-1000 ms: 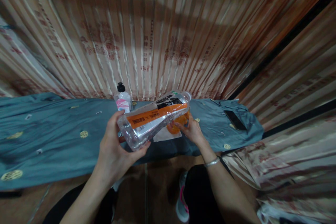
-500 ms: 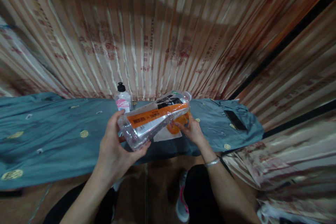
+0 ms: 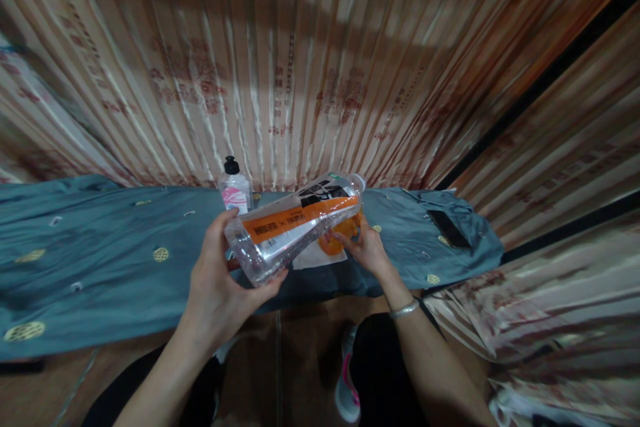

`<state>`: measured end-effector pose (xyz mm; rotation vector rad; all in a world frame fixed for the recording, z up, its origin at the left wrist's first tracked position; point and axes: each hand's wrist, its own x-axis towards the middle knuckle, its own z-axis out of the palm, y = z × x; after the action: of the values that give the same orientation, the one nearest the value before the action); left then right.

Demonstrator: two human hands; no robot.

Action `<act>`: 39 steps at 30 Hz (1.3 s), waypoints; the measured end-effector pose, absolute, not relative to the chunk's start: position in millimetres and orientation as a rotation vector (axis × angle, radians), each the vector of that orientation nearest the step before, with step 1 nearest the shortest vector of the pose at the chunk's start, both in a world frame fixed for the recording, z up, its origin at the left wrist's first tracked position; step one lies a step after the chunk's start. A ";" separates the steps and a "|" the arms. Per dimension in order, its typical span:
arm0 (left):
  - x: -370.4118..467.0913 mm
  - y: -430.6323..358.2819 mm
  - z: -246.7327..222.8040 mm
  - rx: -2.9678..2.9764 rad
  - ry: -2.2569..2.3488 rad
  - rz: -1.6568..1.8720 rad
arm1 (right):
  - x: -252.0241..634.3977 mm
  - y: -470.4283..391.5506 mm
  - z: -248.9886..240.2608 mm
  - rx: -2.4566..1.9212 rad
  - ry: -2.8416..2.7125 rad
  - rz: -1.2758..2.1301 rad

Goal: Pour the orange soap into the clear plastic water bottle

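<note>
A large clear plastic bottle (image 3: 295, 227) with an orange, silver and black label hangs tilted above the cloth-covered surface. Its base is gripped by my left hand (image 3: 227, 273), thumb below and fingers around the far side. The mouth end points right and away, a little higher than the base. Under that end, my right hand (image 3: 369, 247) is closed around a translucent orange container (image 3: 333, 242). The bottle hides most of this container, so I cannot make out its exact kind or whether the two touch. A white sheet (image 3: 315, 259) lies beneath.
A squeeze bottle (image 3: 236, 190) with a black cap and pink label stands behind my left hand. A dark phone (image 3: 447, 229) lies at the right on the teal patterned cloth (image 3: 115, 247). Pleated curtains (image 3: 280, 80) hang close behind. Tiled floor shows below.
</note>
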<state>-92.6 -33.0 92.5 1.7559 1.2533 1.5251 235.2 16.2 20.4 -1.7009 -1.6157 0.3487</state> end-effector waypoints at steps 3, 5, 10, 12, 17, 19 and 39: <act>-97.8 -30.1 93.2 1.778 1.245 1.477 | 234.2 16.2 19.5 -1.697 -1.608 0.347; -98.8 -29.6 93.9 1.789 1.246 1.471 | 233.9 16.1 19.1 -1.691 -1.599 0.355; -97.8 -30.0 96.3 1.804 1.262 1.477 | 235.2 16.1 18.8 -1.682 -1.605 0.356; -98.1 -29.9 96.0 1.814 1.262 1.471 | 235.9 16.0 19.3 -1.693 -1.614 0.341; -99.3 -30.2 92.0 1.781 1.255 1.496 | 234.7 15.3 21.3 -1.723 -1.619 0.334; -100.4 -29.7 91.0 1.796 1.252 1.477 | 233.2 15.0 21.8 -1.733 -1.609 0.319; -102.5 -28.2 89.9 1.820 1.238 1.465 | 233.8 14.3 22.5 -1.818 -1.611 0.331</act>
<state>-102.5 -28.2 89.9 1.8196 1.2375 1.4653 233.8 14.3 22.5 -1.8184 -1.6111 0.3305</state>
